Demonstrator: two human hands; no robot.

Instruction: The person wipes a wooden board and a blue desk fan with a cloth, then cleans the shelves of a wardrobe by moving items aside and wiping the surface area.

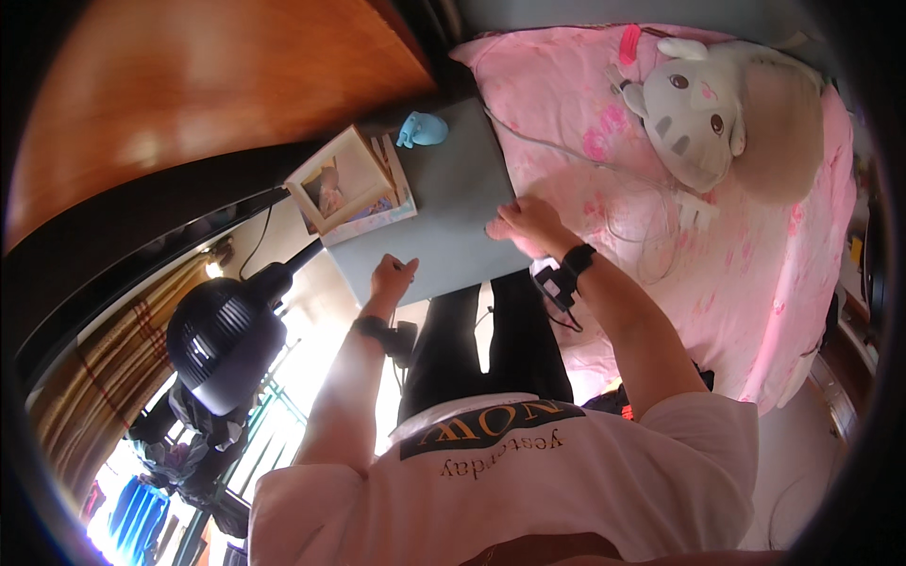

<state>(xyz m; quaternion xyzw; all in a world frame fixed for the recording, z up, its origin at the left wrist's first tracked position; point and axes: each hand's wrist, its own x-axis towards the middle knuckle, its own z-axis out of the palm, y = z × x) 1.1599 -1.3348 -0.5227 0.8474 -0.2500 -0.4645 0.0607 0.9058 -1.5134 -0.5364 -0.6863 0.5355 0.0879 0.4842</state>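
Observation:
A small grey table (460, 170) stands before me. Over its near left edge is my left hand (395, 277), its fingers curled around something small and dark that I cannot make out. My right hand (522, 225) is at the table's right edge, beside the pink bedding, with its fingers bent; whether it holds anything is hidden. At the table's back left, a picture frame (347, 180) lies tilted on a booklet or printed sheet (405, 205). Behind it sits a light blue figurine (423, 130).
To the right lies a bed with a pink floral cover (708, 283), a plush cat toy (690, 120), a thin cable and a white plug-like item (697, 212). A black lamp or fan head (225, 343) juts in at left. A brown wooden panel (212, 85) fills the upper left.

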